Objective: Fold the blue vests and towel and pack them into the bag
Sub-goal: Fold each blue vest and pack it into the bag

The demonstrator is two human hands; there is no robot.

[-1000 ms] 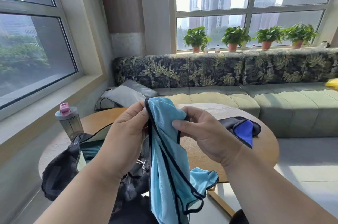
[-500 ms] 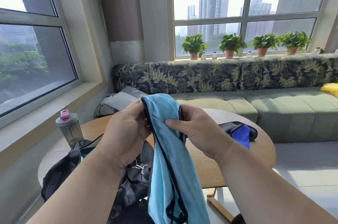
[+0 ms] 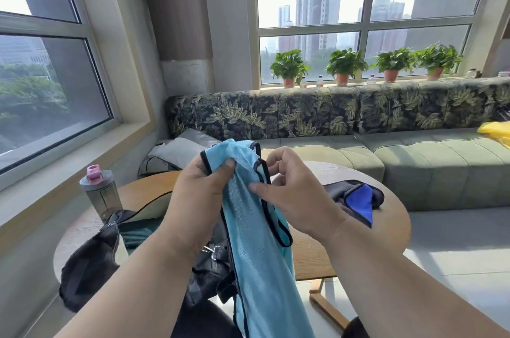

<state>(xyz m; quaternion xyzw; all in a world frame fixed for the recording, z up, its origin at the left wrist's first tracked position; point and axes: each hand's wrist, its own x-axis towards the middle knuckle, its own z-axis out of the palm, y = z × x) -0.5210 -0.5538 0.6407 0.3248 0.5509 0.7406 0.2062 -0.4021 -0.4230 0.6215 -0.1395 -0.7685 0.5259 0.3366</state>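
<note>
Head view. Corner room with large windows, leaf-print sofa (image 3: 303,116) along the far wall, four potted plants (image 3: 345,64) on the sill. Round wooden surface (image 3: 311,257) in front, near the sofa.

Light blue vest (image 3: 256,255) held up above the surface, hanging long and bunched, dark piping along its edges. Left hand (image 3: 198,199) gripping the top of the vest, thumb pressed on the cloth. Right hand (image 3: 292,194) pinching the dark trim strap just beside it, fingers curled. Both hands occupied; neither free.

Step in hand, by judgement: sorting out the shoulder straps to square the vest up ahead of the first fold. Folding itself not yet begun. Next move likely to call for matching the two straps, spreading the cloth flat or halving it in the air, then lowering it toward the bag.

Containers. Black bag (image 3: 91,257) lying open on the left of the surface, mouth toward the viewer; dark green cloth visible inside, nature unclear. Metal clip showing at its near edge. Bottle (image 3: 100,194) with pink lid standing behind the bag, closed, contents not discernible. Dark blue cloth (image 3: 358,197) on the right of the surface, well apart from the bag, unpacked; vest or towel not determinable.
</note>
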